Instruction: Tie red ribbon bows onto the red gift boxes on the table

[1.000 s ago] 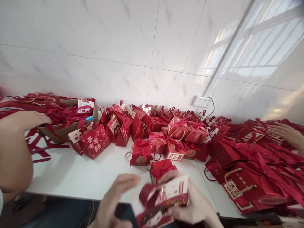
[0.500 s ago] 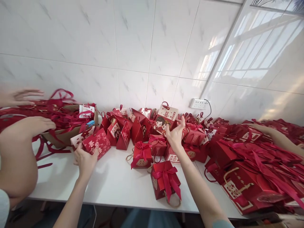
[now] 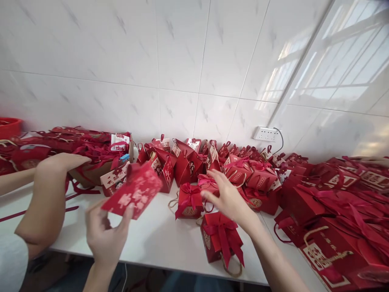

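My left hand point(image 3: 106, 227) grips a red gift box point(image 3: 133, 196) with a pale floral print by its lower edge, thumb on the printed face, raised above the white table. My right hand point(image 3: 226, 196) is open, fingers spread, holding nothing. Just beneath and beside it are a small red box with a ribbon bow point(image 3: 189, 200) and a larger red box with a bow and rope handle point(image 3: 221, 237). Behind the fingers, an upright red gift box point(image 3: 213, 156) stands among several others.
A co-worker's arm point(image 3: 45, 202) reaches at the left over an open carton point(image 3: 91, 176) of red ribboned boxes. Large red boxes with rope handles point(image 3: 331, 247) crowd the right. A power strip point(image 3: 265, 134) is on the tiled wall. The white table point(image 3: 164, 243) has its edge in front.
My left hand has lifted the floral box off the table, closer to me. My right hand has left the cartoon-print box at the back and come lower. The view has shifted left.
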Available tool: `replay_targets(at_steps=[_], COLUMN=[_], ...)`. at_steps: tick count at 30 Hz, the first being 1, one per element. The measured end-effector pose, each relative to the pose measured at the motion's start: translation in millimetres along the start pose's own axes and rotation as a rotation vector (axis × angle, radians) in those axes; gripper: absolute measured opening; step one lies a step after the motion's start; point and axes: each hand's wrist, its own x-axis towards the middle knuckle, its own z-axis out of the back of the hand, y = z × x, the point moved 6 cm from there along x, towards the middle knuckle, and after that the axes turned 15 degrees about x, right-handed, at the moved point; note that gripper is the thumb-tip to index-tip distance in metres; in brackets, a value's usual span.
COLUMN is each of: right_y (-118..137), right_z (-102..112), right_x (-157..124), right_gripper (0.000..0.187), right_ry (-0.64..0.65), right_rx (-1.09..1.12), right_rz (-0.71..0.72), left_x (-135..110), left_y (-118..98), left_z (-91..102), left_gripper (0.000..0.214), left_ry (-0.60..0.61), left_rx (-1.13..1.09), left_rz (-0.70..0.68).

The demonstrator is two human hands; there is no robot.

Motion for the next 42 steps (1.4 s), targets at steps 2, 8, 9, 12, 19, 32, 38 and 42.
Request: replay_targets(at_steps=[2,8,9,12,19,32,38,42], right_y=[36,39,32,5,-109,-147,-102,-68], right_z=[-3,14,16,25,64,63,64,46], right_x=[-21,-47,-49,-54,-61,-22,-73,-99], right_gripper=[0.08,0.049,0.042,0.025,0.049,0.072,0.042,0.021], right_ry=[0.184,0.104,0.104,0.045,-0.732,-0.661,-0.735,-0.642], right_rx=[0.129,0.263,0.253,0.168,-0.251,-0.232,-0.123,-0.062], right_rz=[0.212,0.205,0.192,0.172,-0.082,-0.147,-0.056,0.029], left_x=[-11,-43,-46,-43,18,12,22,29], left_y=[-45,-110,-114,-108,6,60,55,57], left_z=[-2.4,-30.6,-34.6,-49.7,-104.0,-167.9,-173.8,-172.3], left_gripper=[0.036,0.029,0.029,0.035,0.05,0.067,0.078,0.046], left_ry=[0.083,0.486,0.529,0.59,0.299,0.425,0.445,0.428], left_rx=[-0.137,-0.423,-0.425,-0.398,0.01,0.108,0.115,0.153], left_rz=[-0.189,-0.352,-0.391,-0.441,0.098,0.189,0.126,0.136])
